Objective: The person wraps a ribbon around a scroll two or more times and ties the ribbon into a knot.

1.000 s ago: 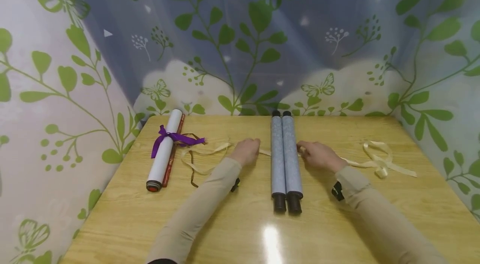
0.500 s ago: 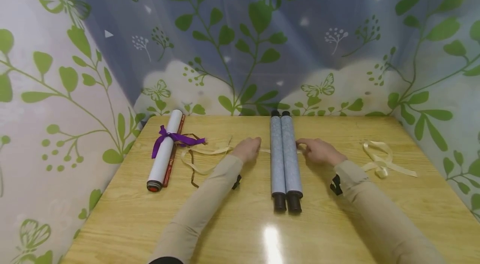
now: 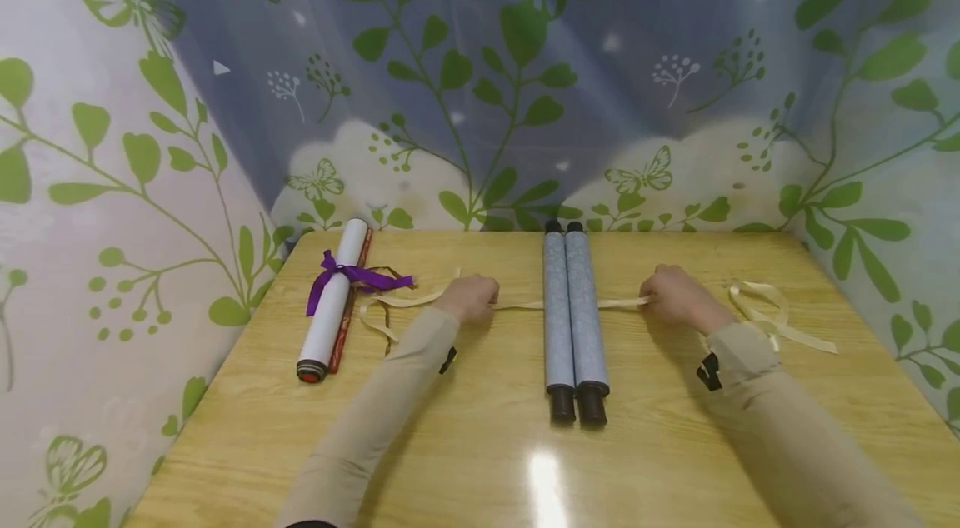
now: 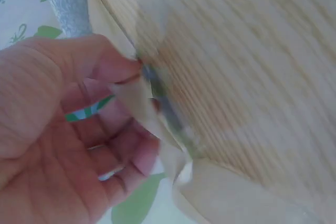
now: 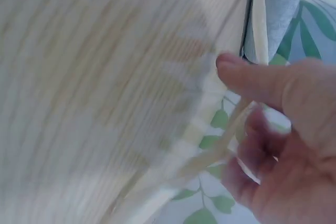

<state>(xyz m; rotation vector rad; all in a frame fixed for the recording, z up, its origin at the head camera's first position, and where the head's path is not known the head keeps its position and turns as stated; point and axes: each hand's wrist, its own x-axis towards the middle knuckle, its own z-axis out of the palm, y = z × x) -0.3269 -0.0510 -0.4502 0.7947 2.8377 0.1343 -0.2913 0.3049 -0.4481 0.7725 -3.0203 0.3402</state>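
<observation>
A pale blue scroll (image 3: 583,311) with dark rod ends lies on the table, its two rolls side by side. A cream ribbon (image 3: 517,306) emerges on both sides of it at mid-length; the part between is hidden beneath the rolls. Left of the scroll, my left hand (image 3: 472,298) pinches the ribbon, and the left wrist view shows the band (image 4: 139,100) between thumb and fingers. My right hand (image 3: 682,296) grips the ribbon on the other side. In the right wrist view the ribbon (image 5: 258,19) runs from the scroll behind my thumb to the fingers.
A white scroll (image 3: 332,307) tied with a purple ribbon (image 3: 369,277) lies at the left, touching a red roll (image 3: 344,336). A brown cord (image 3: 387,320) trails beside them. The ribbon's loose end (image 3: 806,338) lies at the right. A patterned curtain (image 3: 480,95) stands behind the table.
Both hands have moved outward, away from the scroll, with the ribbon. My right hand now holds it farther right, and longer straight stretches show on each side. The scroll lies almost where it was.
</observation>
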